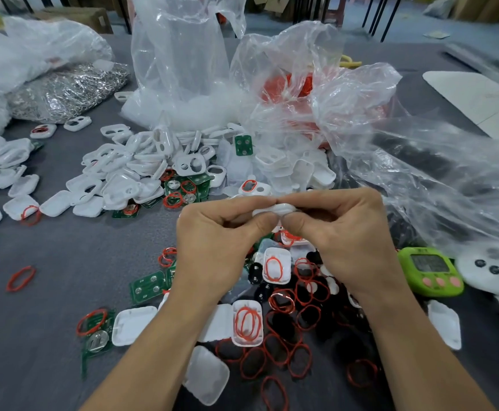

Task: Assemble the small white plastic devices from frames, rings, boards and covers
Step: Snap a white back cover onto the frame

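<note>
Now pinches a small white device (274, 209) between left hand (221, 244) and right hand (340, 241), thumbs on its near edge, forefingers curled over its far edge, fingertips almost meeting across it. Holds it raised above the bench (64, 262), apart from everything lying there.

Looks down past both wrists on a dense litter: red rings (283, 351), green boards (147, 287), black pieces (255, 271) and white covers (134, 324), one of them with rings lying inside it between the forearms.

Finds a heap of white frames (141, 161) beyond the hands, spilling left along the bench and reaching the foot of the clear plastic bags (301, 84) at the back.

Shows open grey bench only on the left, between the near litter and the heap, crossed by one stray ring (20, 278).

Crowds in on the right: a green timer (430, 271) just beside the right wrist, a white thing with dark buttons (491, 271) next to it, loose clear plastic drooping above both.

Ends far left in a bag of shiny metal bits (67, 90), far right in a pale sheet (476, 99) lying flat.
</note>
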